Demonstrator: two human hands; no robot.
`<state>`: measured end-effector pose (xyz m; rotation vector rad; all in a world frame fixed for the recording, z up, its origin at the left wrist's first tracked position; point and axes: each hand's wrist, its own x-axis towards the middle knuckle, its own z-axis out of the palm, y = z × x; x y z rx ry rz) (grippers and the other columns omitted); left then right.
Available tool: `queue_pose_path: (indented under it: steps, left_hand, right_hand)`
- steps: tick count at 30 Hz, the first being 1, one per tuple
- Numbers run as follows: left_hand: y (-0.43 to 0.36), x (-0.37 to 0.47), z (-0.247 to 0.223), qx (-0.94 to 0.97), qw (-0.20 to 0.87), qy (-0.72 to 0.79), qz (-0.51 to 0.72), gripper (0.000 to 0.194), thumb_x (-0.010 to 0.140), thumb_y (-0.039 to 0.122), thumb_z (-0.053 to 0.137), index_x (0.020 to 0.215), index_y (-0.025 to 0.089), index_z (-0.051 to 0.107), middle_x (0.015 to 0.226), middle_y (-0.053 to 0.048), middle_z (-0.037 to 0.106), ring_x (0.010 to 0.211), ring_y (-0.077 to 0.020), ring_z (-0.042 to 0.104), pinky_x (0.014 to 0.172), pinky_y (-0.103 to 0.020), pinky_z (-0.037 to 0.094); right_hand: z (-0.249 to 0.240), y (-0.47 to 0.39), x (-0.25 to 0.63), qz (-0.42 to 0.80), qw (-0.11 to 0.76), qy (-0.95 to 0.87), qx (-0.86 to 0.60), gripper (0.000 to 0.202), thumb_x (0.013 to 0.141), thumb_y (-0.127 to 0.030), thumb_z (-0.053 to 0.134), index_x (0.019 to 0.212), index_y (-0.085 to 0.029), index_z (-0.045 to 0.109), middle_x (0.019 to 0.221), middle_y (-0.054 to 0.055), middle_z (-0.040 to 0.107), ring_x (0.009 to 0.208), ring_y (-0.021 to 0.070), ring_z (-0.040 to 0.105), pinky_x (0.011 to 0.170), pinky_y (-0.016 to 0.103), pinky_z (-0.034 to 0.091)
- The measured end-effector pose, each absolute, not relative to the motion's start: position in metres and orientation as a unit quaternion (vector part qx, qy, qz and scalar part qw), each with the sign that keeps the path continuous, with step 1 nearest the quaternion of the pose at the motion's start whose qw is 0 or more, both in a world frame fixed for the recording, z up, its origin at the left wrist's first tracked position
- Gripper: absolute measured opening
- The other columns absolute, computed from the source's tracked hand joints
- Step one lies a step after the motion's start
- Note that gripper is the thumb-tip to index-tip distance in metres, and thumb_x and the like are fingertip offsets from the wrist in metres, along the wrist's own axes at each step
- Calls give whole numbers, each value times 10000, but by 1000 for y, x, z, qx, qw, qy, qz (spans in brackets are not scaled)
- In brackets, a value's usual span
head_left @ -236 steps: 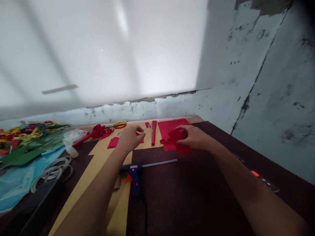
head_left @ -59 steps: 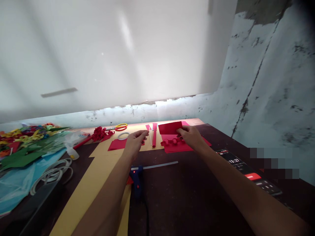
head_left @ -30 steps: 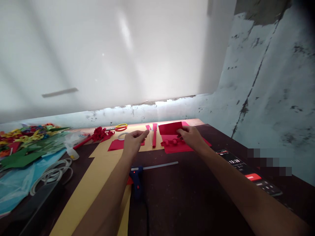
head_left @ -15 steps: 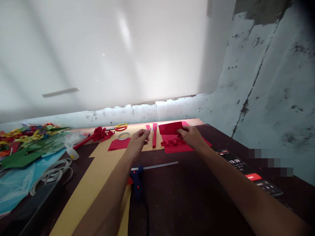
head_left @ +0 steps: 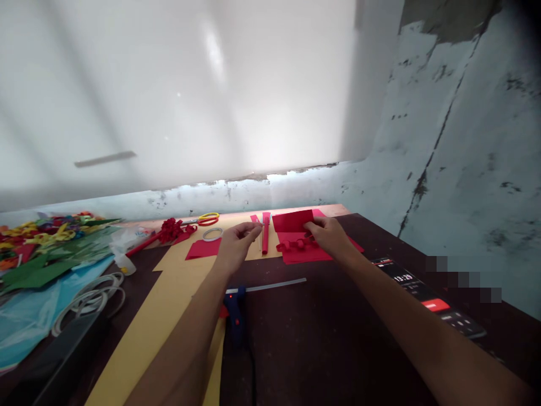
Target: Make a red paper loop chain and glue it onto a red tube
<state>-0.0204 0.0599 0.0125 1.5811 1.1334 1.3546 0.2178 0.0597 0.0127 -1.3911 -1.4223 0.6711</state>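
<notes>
My right hand (head_left: 327, 234) pinches the lower right corner of a red sheet of paper (head_left: 292, 220), which is held tilted up. Beneath it lie a curly red paper strip (head_left: 291, 246) and more red paper sheets (head_left: 302, 257). My left hand (head_left: 236, 243) has its thumb and index fingertips together beside a red paper roll (head_left: 265, 237); whatever sits between them is too small to make out. A thin pale stick (head_left: 260, 243) is just left of that roll. Nearer to me, a blue glue gun (head_left: 235, 316) has a clear glue stick (head_left: 276, 285) by it.
Yellow scissors (head_left: 205, 219), a ring-shaped roll (head_left: 212, 233) and a red paper flower (head_left: 171, 230) lie at the back left. Coloured paper scraps (head_left: 54, 232), a coiled cable (head_left: 91, 293) and a black box (head_left: 63, 355) fill the left. A phone (head_left: 426, 296) lies at right.
My left hand has moved slightly right, bringing its fingertips close to the red roll. My right hand and the red sheet have stayed almost still.
</notes>
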Motion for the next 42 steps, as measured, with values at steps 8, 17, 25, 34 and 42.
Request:
queue_pose_path:
  steps: [8, 17, 25, 34, 42]
  left_hand:
    - [73, -18, 7, 558, 439, 425, 562, 332, 795, 444, 625, 619, 171, 554, 574, 25, 490, 522, -100, 460, 510, -223, 340]
    - [68, -29, 26, 435, 431, 436, 659, 182, 669, 323, 632, 743, 190, 533, 704, 44, 540, 524, -76, 510, 492, -199, 383]
    - [13, -42, 102, 458, -25, 363, 811, 182, 753, 324, 754, 850, 182, 693, 737, 16, 627, 630, -98, 525, 597, -237, 433]
    - [55, -59, 104, 535, -156, 568, 605, 343, 832, 295, 631, 1153, 175, 630, 962, -118, 681, 915, -271, 619, 800, -395, 484]
    - [94, -78, 62, 646, -71, 635, 418, 490, 764, 293, 669, 1234, 155, 656, 1127, -195, 700, 1066, -366, 643, 958, -473, 443]
  right_hand:
    - [9, 63, 220, 267, 497, -597, -571, 213, 786, -259, 553, 777, -128, 720, 670, 64, 703, 677, 207, 687, 560, 243, 459]
    - [11, 61, 218, 262, 501, -602, -564, 215, 787, -267, 549, 760, -136, 717, 651, 45, 684, 657, 191, 667, 555, 238, 434]
    - [7, 61, 219, 248, 496, -617, -558, 232, 795, -306, 540, 720, -144, 689, 572, 9, 617, 577, 160, 596, 532, 242, 379]
    - [6, 63, 219, 261, 503, -610, -555, 225, 786, -304, 540, 743, -148, 696, 611, 21, 640, 600, 167, 617, 544, 245, 391]
    - [8, 62, 218, 294, 516, -593, -543, 170, 753, -277, 572, 677, -157, 666, 576, 12, 615, 578, 160, 593, 524, 240, 363]
